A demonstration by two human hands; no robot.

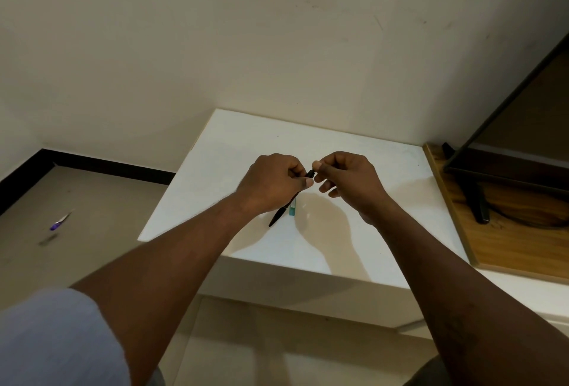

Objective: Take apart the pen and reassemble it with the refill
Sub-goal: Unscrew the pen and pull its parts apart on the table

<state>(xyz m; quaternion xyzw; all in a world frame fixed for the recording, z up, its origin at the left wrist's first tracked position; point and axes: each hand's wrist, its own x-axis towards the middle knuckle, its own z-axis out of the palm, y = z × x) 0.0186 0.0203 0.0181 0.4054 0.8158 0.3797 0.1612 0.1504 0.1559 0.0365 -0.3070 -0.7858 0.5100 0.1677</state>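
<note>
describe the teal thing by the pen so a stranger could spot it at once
Start at the white table against the wall and find the left hand above its middle, gripping a black pen that slants down. Right beside the pen's lower end sits a short teal piece, seemingly on the tabletop. The only coloured thing on the table, it is stubbier than the thin pen.

The left hand (271,184) and right hand (349,182) meet over the middle of the white worktop (234,139), both pinching the pen (281,214). A small green thing (292,210) lies just under them. Bare room is at 9, 12 and 3 o'clock. The wall (277,47) stands past 12 o'clock. A dark screen (508,170) on a wooden board (523,247) blocks far 3 o'clock.
</note>
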